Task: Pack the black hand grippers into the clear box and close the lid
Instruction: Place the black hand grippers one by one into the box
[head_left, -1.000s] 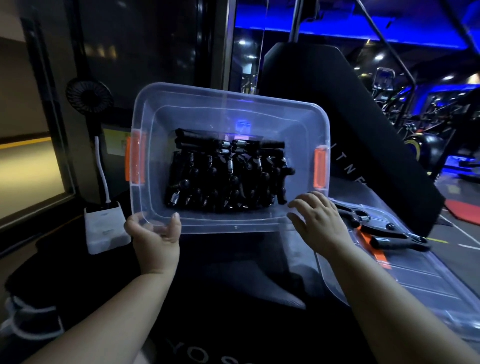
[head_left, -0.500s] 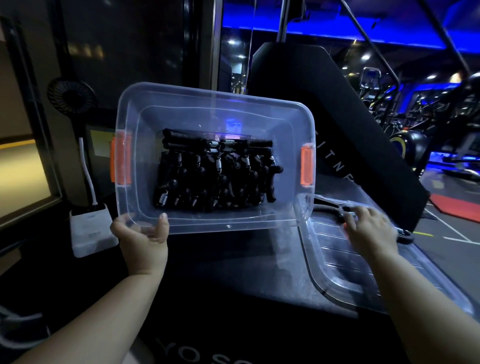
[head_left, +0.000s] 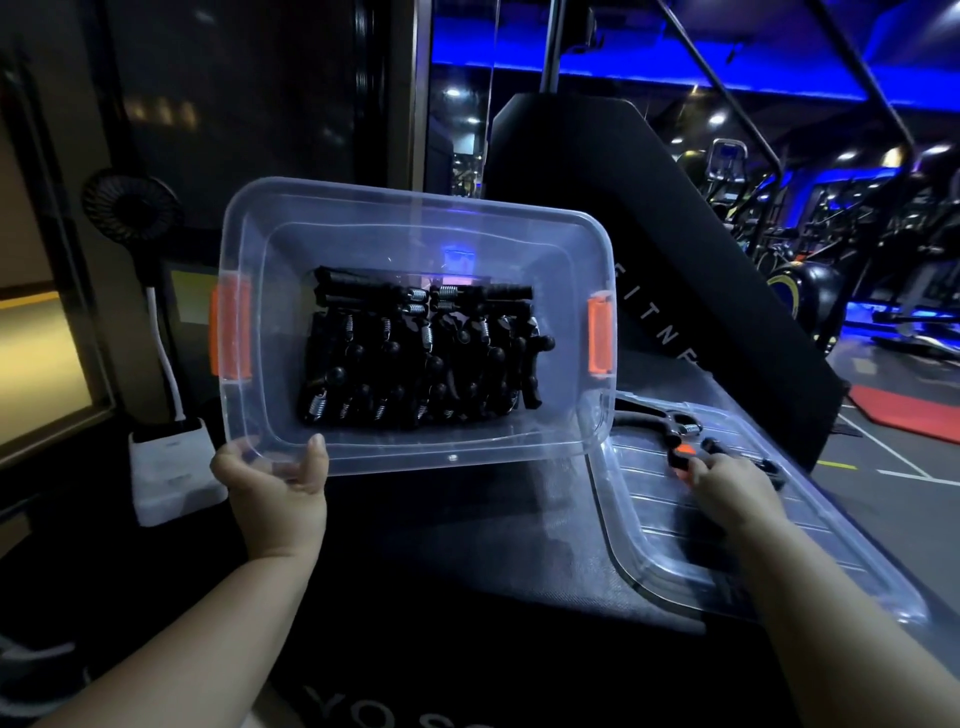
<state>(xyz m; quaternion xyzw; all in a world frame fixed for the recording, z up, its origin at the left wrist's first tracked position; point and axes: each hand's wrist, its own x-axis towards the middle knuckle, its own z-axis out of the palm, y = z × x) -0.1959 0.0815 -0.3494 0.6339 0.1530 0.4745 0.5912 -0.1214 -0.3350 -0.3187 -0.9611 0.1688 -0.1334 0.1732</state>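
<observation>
The right hand (head_left: 727, 488) curls its fingers round the loose hand gripper (head_left: 670, 423) on the lid (head_left: 649, 551), lower right; the clear box (head_left: 415, 218), rim pinched by the left hand (head_left: 275, 483), lies left

Dim foreground, blue background glow, wide-angle edge distortion

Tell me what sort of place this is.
Most likely a gym: exercise machines under blue lights at the back, a black pad with lettering that seems to spell FITNESS, and a clear box full of hand grippers.
</observation>
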